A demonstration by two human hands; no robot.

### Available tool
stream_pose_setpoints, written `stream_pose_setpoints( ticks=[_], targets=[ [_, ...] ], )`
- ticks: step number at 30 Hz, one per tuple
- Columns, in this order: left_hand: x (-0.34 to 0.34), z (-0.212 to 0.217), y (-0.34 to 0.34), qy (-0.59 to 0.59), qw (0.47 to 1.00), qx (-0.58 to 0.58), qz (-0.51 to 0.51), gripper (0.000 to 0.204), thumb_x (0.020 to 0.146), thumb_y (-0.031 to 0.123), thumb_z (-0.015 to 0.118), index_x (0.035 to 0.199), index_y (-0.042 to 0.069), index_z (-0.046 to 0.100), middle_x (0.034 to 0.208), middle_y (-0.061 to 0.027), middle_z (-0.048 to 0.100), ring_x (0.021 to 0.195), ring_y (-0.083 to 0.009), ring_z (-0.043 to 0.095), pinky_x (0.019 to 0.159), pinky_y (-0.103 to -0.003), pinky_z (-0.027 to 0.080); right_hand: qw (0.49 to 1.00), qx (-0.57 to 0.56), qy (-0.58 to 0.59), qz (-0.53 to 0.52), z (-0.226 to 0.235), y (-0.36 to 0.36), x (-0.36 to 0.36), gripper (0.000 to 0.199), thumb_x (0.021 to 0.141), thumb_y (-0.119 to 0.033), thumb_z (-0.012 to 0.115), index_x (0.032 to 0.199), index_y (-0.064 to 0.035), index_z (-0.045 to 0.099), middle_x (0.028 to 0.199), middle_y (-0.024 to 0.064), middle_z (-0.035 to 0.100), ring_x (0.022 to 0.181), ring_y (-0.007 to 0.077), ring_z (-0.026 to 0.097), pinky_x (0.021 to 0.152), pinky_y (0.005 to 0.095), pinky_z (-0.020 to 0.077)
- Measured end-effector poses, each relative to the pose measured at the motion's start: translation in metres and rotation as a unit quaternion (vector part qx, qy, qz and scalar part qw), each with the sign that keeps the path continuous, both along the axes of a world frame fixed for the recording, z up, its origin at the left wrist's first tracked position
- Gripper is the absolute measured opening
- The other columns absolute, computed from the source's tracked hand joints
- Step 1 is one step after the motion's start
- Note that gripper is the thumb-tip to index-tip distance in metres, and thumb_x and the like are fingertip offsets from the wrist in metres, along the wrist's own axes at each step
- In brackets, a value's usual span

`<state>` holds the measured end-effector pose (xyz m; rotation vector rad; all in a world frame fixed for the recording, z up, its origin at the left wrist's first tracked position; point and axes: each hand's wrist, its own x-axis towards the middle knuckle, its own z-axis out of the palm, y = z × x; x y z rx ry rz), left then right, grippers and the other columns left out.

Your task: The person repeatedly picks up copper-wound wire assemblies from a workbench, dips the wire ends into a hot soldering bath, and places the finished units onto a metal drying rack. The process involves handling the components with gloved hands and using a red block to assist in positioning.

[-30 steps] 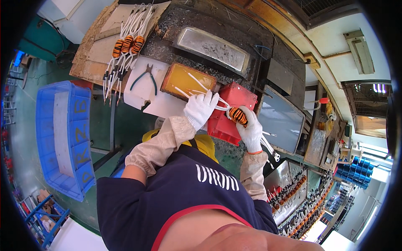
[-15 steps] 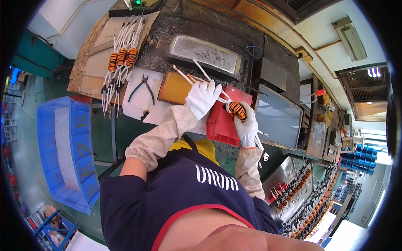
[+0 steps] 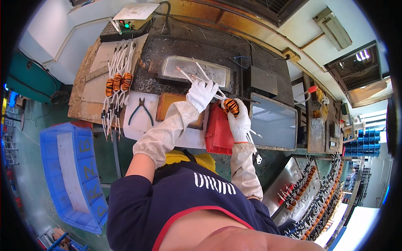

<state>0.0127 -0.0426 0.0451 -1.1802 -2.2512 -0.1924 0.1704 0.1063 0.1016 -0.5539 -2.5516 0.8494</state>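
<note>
A person in white gloves, seen from above, works at a dark bench (image 3: 188,38) with both hands closed on one part. The right hand (image 3: 240,124) is wrapped around an orange-and-black coil (image 3: 230,107), its thumb side toward the body and the upper face of the coil left showing. The left hand (image 3: 201,95), just to the left, grasps the coil's white leads (image 3: 202,71) in bent fingers; exactly how the fingertips press on them is hidden by the back of the glove. Beyond this hand the leads fan out, bare coppery tips pointing up and left across the view of a silvery pan (image 3: 196,70); whether they touch it, I cannot tell. More white wires with metal ends (image 3: 257,158) hang beside the right wrist.

The coil is held above the far end of a red box (image 3: 219,136). Left of the box, partly behind the left forearm, is an amber tray (image 3: 166,105), then open pliers (image 3: 141,112) on a white sheet. Farther left, three similar coils (image 3: 117,83) lie side by side.
</note>
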Motion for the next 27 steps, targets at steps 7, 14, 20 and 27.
stream_pose_setpoints(
  ticks=[7,14,20,27],
  targets=[
    [-0.008,-0.01,0.001,-0.017,1.0,0.016,-0.017,0.044,0.085,0.02,0.056,0.129,0.012,0.06,0.122,-0.0081,0.063,0.098,-0.0234,0.064,0.083,-0.042,0.051,1.0,0.011,-0.002,0.014,-0.001,0.004,-0.005,0.054,0.082,-0.013,0.07,0.134,-0.0178,0.057,0.123,0.0142,0.066,0.108,0.0347,0.067,0.091,0.0406,0.0544],
    [-0.008,-0.004,0.001,-0.046,0.998,-0.039,0.002,0.043,0.086,0.02,0.056,0.128,0.013,0.059,0.112,-0.0064,0.062,0.093,-0.023,0.064,0.082,-0.042,0.05,1.0,-0.007,-0.021,0.021,0.001,0.008,-0.008,0.054,0.081,-0.013,0.07,0.133,-0.0188,0.057,0.123,0.0131,0.065,0.108,0.0358,0.066,0.09,0.0417,0.0539],
    [-0.01,0.004,0.005,-0.068,0.995,-0.067,0.008,0.035,0.089,0.022,0.058,0.124,0.016,0.063,0.098,-0.0028,0.066,0.089,-0.0219,0.066,0.073,-0.043,0.05,0.999,-0.015,-0.033,0.036,0.0,0.021,-0.016,0.055,0.081,-0.014,0.069,0.134,-0.0193,0.057,0.124,0.0148,0.065,0.108,0.0363,0.066,0.091,0.0416,0.0536],
    [-0.023,0.002,0.014,-0.107,0.99,-0.092,-0.002,0.033,0.089,0.022,0.055,0.121,0.019,0.06,0.1,-0.0017,0.064,0.089,-0.0227,0.065,0.075,-0.042,0.05,0.997,-0.038,-0.065,0.016,0.006,0.023,-0.023,0.055,0.08,-0.017,0.068,0.134,-0.0195,0.057,0.124,0.0154,0.066,0.109,0.0365,0.066,0.091,0.0424,0.0533]
  ],
)
